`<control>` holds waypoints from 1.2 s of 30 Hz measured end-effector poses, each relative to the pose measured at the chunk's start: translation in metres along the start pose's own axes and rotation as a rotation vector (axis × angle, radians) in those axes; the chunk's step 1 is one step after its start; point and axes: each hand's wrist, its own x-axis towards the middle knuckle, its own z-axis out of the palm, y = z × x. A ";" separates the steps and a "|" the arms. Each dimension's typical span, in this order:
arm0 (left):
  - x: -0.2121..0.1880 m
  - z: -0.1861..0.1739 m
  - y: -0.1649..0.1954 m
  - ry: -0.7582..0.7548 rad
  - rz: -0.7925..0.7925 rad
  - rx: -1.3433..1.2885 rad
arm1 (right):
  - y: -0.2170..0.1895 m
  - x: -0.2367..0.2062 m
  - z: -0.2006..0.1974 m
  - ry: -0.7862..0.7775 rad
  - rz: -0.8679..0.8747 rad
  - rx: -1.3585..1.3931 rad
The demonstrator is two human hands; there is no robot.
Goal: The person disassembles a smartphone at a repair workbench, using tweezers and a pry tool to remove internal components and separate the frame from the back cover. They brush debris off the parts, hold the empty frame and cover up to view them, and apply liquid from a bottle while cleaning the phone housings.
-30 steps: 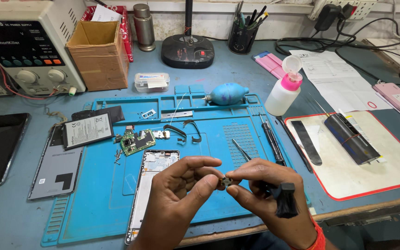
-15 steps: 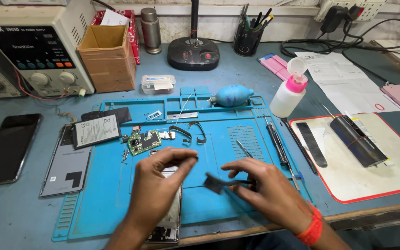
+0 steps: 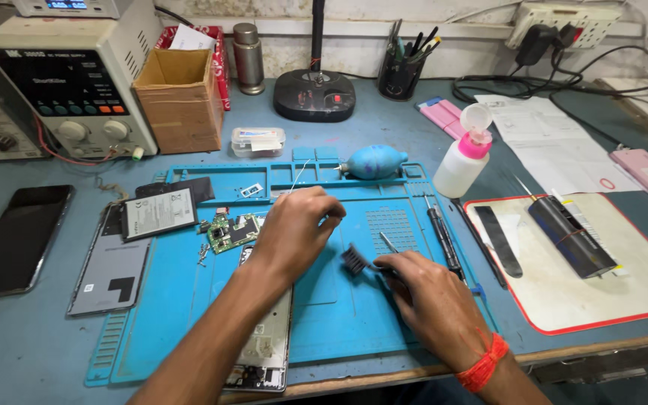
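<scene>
Right hand rests on the blue mat, fingers closed around the handle of a small black brush; the bristle head points left and sits just above the mat, between the two hands. An orange thread band circles that wrist. Left hand lies palm down near the mat's upper middle, fingers curled narrow at the tips; whether they pinch anything cannot be told. Its forearm crosses an opened phone frame lying lengthwise on the mat.

Largest items first. The blue table carries everything. A power supply stands at far left, with a cardboard box just beside it. The mat covers the centre. A white pad with red edge lies to the right, bearing a dark rectangular tool and a flat black strip. A paper sheet lies behind the pad. A black lamp base sits at the rear centre, a pen cup to its right. A dark phone lies at left, well apart from the mat; a grey back cover lies between them, with a battery on its upper end. A white pump bottle stands at the mat's right corner. A blue air blower rests in the mat's top tray. A green circuit board lies just left of the left hand. A screwdriver lies along the mat's right side, near the brush.
</scene>
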 end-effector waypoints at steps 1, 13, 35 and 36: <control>0.008 0.006 -0.005 0.011 0.037 0.072 | 0.001 0.001 0.000 0.017 0.014 -0.025; 0.042 0.026 -0.027 -0.391 -0.042 0.289 | 0.018 0.010 -0.007 0.041 0.109 -0.031; -0.153 -0.091 -0.010 -0.465 -0.062 0.027 | 0.027 0.030 -0.016 0.068 0.091 0.165; -0.162 -0.084 -0.015 -0.481 -0.011 0.067 | 0.028 0.031 -0.014 0.066 0.080 0.179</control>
